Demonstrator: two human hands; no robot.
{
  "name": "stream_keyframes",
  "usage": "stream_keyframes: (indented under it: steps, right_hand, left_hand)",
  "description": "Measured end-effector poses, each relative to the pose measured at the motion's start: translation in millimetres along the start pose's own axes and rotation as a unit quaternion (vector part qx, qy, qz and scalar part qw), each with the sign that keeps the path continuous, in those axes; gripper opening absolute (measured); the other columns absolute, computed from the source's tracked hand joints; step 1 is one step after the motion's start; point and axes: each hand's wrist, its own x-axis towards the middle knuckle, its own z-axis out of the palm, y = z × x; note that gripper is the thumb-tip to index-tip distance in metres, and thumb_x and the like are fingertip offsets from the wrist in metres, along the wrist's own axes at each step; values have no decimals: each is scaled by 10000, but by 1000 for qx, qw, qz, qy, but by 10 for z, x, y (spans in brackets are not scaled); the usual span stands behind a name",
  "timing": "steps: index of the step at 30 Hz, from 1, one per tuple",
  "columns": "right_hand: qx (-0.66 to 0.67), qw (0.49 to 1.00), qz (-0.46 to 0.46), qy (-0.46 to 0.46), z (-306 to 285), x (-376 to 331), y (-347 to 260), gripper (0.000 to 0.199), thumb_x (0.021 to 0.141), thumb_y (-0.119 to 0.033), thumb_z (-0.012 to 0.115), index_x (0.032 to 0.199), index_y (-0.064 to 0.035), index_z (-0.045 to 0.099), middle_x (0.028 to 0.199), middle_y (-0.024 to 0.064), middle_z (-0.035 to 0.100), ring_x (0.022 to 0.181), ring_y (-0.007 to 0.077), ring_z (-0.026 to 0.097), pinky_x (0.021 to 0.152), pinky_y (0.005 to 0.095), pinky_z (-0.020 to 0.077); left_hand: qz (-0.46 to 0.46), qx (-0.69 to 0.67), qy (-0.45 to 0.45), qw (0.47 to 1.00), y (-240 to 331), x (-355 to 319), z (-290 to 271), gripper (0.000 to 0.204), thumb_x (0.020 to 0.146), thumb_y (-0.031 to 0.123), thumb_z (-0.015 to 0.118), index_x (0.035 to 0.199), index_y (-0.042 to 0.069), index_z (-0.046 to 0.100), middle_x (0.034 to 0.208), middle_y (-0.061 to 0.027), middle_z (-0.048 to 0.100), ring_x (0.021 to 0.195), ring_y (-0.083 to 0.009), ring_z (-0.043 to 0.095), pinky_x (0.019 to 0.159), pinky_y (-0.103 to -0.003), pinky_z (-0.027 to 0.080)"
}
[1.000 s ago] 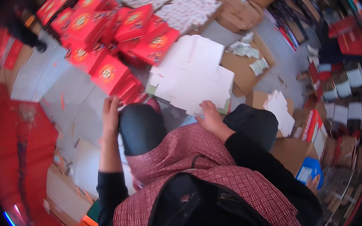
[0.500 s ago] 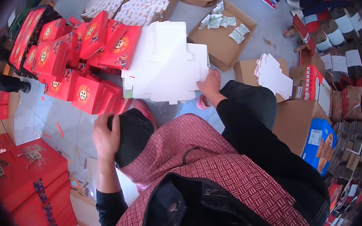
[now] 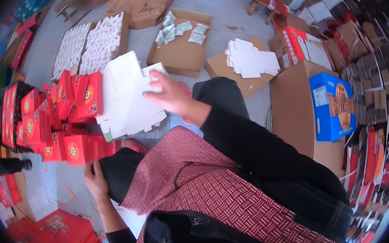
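My right hand [image 3: 171, 93] is raised over the right edge of a stack of flat white die-cut cardboard pieces [image 3: 127, 93]. Its thumb and fingers are spread, with nothing between them. At the side of my bent left knee [image 3: 122, 169] rests my left hand [image 3: 97, 181], fingers loosely apart and partly hidden, with no object seen in it. Just ahead of that hand is a heap of red gift boxes [image 3: 74, 150] with round gold emblems, reaching to the left side of the white pieces.
An open brown carton [image 3: 193, 60] holding several pale green packets [image 3: 183, 27] lies ahead. Trays of white wrapped items [image 3: 101, 43] stand left of it. On my right are more white cutouts [image 3: 252, 58], a blue box [image 3: 333, 107] and stacked cardboard [image 3: 377, 97]. Red boxes [image 3: 59, 235] stand lower left.
My right hand has left the edge of the white cardboard and risen over it, fingers spreading. The view has swung to the right. My left hand stays at the knee.
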Motion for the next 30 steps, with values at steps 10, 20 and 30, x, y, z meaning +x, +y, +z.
stream_keyframes:
  steps: [10, 20, 30]
  right_hand:
    - [9, 875, 205, 439, -3222, -918, 2652, 445, 769, -258, 704, 1104, 21, 612, 1044, 107, 663, 965, 206, 613, 810, 349, 469]
    - [-37, 795, 240, 557, -3992, -797, 4081, 852, 620, -187, 807, 1257, 85, 312, 1063, 166, 570, 927, 276, 585, 783, 406, 483]
    - [110, 867, 362, 323, -4596, 222, 3211, 899, 680, 0, 690, 1394, -272, 216, 1265, 44, 481, 1137, 316, 492, 805, 635, 411]
  left_hand:
    - [44, 45, -27, 998, -31, 72, 74, 306, 968, 248, 462, 986, -27, 594, 827, -200, 606, 767, -251, 576, 749, -359, 452]
    - [-10, 176, -89, 980, -388, 251, -199, 242, 937, 153, 454, 1035, -26, 586, 943, -212, 620, 911, -351, 590, 836, -388, 449]
    - [335, 185, -174, 907, 1501, 1719, 1934, 304, 792, -73, 558, 1085, 10, 572, 1101, -185, 585, 1024, -372, 571, 869, -404, 480]
